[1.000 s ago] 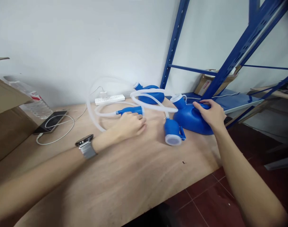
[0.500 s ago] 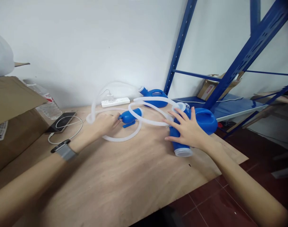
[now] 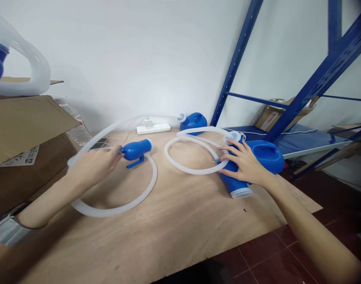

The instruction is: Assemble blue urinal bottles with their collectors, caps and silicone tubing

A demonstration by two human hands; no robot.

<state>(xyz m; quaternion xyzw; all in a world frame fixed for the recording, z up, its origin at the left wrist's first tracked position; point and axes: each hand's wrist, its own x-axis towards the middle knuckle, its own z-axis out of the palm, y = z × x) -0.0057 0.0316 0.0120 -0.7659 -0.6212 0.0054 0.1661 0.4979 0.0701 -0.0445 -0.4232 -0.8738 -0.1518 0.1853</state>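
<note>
My left hand (image 3: 93, 163) is closed on the narrow end of a blue plastic urinal funnel (image 3: 137, 150), which has a small handle and a wide pale rim. A translucent hose (image 3: 146, 191) curves across the wooden table below this hand. On the right, my right hand (image 3: 242, 159) rests with fingers apart over a second blue funnel (image 3: 235, 185) and part of a coiled hose (image 3: 180, 167). Beside it lies a blue urinal jug (image 3: 267, 156) with a handle. Another blue jug (image 3: 195, 122) stands by the wall, with a hose at its mouth.
A white power strip (image 3: 153, 128) with a plugged-in charger lies along the wall. At left are a cardboard box (image 3: 41, 142), a water bottle (image 3: 79, 130) and a partly hidden phone (image 3: 99, 142). A blue metal shelf (image 3: 305, 136) stands beyond the table's right side.
My left hand has drawn the funnel left and toward me, and its hose has swung closer. My right hand's fingers have come nearer together over the other funnel. The view has shifted left.
</note>
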